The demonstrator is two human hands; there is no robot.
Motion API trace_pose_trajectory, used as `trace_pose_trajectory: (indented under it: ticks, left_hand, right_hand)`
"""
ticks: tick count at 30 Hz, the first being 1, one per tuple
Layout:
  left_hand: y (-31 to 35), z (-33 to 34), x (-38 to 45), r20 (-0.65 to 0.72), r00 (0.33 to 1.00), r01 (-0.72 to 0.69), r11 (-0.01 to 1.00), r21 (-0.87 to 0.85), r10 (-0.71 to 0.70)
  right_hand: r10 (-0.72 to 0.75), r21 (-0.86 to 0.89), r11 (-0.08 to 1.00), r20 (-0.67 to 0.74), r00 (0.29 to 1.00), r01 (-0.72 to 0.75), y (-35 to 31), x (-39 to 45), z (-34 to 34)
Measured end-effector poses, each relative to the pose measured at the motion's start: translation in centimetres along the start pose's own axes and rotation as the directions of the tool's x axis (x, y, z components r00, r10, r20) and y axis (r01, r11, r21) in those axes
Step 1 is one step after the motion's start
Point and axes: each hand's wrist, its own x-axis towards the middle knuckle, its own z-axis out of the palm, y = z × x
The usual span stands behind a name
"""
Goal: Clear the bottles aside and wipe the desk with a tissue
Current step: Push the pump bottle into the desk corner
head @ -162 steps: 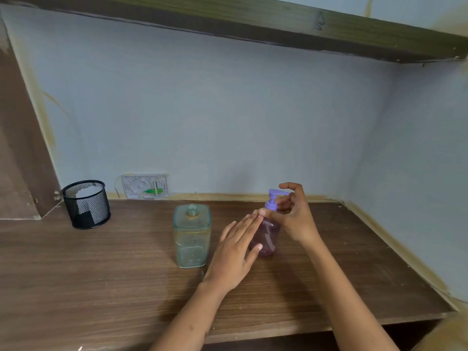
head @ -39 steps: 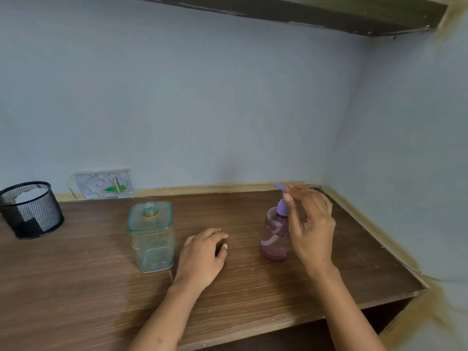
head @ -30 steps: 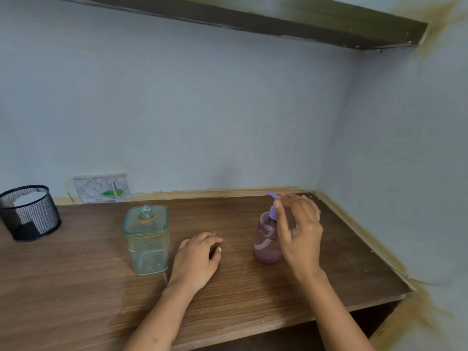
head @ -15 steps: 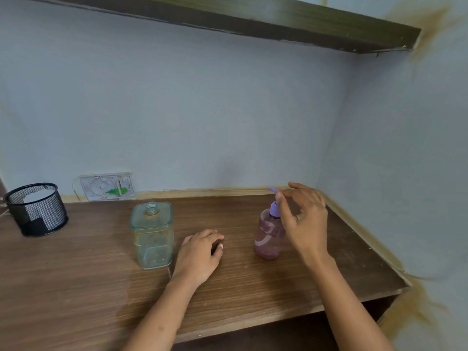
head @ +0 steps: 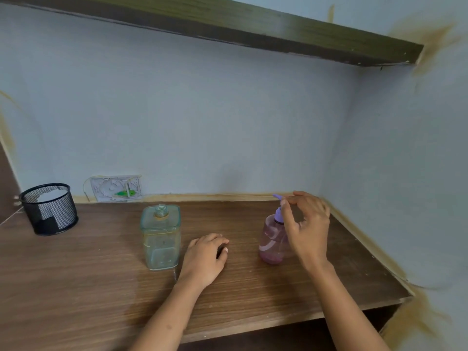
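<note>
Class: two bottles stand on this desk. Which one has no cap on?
The square greenish clear bottle, left of the left hand: its threaded neck is bare. The pink bottle has a purple pump.

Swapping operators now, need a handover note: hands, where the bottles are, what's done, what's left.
Left hand: empty, loosely curled, resting knuckles-up on the desk between the two bottles.
Right hand: open, fingers spread beside the pump of the pink bottle; not gripping it.
Pink bottle: upright, right of centre, near the corner.
Green square bottle: upright, uncapped, mid-desk, untouched.
Mesh cup: back left, something white inside.
Done: nothing visibly finished.
Left: move green bottle aside, find a tissue, wipe the desk.
</note>
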Motion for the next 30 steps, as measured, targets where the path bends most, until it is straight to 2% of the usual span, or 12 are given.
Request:
trace_pose_trajectory:
  ticks: [10,13,18,30]
  left_hand:
    - [-0.5,0.5,0.3,-0.005,1.0,-0.014,1.0,-0.002,0.014]
    - [-0.6,0.6,0.4,-0.014,1.0,-0.016,1.0,-0.012,0.016]
    - [-0.5,0.7,0.4,-0.034,0.999,-0.025,1.0,-0.003,0.025]
    - [-0.2,0.3,0.0,-0.002,1.0,-0.026,1.0,0.009,0.026]
  right_hand:
    - [0.018,-0.041,0.999,0.103,0.995,-0.014,-0.3,1.3,-1.0]
    - [0.006,-0.026,1.0,0.07,0.998,-0.004,-0.4,1.1,-0.6]
    - [-0.03,0.009,0.999,-0.09,0.995,0.031,0.2,-0.8,1.1]
    - [0.05,0.005,0.999,-0.022,0.999,-0.05,0.0,-1.3,0.1]
